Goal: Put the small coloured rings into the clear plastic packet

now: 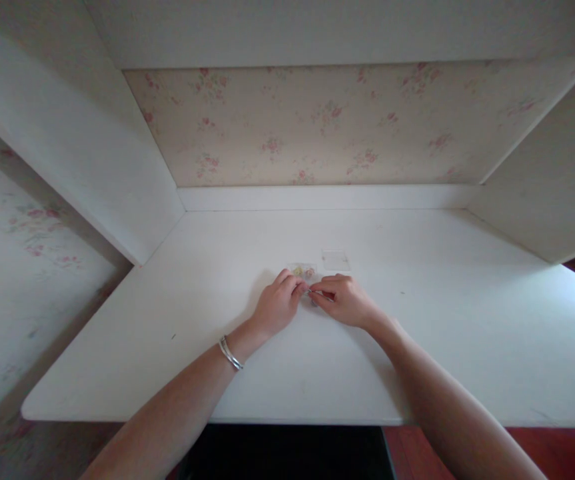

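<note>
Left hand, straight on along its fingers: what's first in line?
Likely the small clear box of coloured bits just past the left hand; depth is unclear. Its fingertips also nearly meet the right hand.

no writing, label, brand, number or sign can be read anywhere in this view. the floral wallpaper [317, 127] carries only a flower pattern, the white desk [417, 347] is plain, and the small clear box [336, 260] lying on it shows no legible marking.
</note>
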The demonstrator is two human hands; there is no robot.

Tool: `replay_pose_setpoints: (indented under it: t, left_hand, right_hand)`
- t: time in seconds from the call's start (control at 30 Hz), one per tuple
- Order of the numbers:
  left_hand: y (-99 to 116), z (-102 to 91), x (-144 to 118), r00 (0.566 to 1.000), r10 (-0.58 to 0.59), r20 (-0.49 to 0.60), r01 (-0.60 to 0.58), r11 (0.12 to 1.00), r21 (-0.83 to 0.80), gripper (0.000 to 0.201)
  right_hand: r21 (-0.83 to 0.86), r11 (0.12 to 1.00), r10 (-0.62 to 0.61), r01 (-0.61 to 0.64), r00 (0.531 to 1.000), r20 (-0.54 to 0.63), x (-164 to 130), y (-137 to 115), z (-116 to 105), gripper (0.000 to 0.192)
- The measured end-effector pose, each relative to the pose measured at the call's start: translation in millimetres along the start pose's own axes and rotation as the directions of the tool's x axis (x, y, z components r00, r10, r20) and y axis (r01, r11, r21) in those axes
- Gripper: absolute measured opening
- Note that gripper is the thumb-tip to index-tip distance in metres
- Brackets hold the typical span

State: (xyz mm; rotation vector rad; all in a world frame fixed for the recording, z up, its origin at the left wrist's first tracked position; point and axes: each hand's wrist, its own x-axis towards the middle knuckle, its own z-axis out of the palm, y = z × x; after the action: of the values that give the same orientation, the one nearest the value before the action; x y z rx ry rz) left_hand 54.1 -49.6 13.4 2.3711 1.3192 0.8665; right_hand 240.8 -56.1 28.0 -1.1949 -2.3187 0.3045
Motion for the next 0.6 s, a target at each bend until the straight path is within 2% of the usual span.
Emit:
replay_pose_setpoints:
  t: [0.4, 0.6]
  left_hand:
    - [-8.5, -4.4, 2.1, 0.992, -0.051, -0.114, 0.050, 0.999, -0.010, 0.030]
    - [-14.4, -3.2, 3.3, 0.988, -0.085, -0.126, 0.086, 0.996, 0.010, 0.030]
  right_hand:
    - [0.031, 0.999, 0.015, -0.015, 1.000, -0.003, -0.6, 1.3, -2.3, 0.017]
    - [0.046, 0.998, 0.033, -0.032, 0.999, -0.003, -0.5, 1.5, -3.0, 0.018]
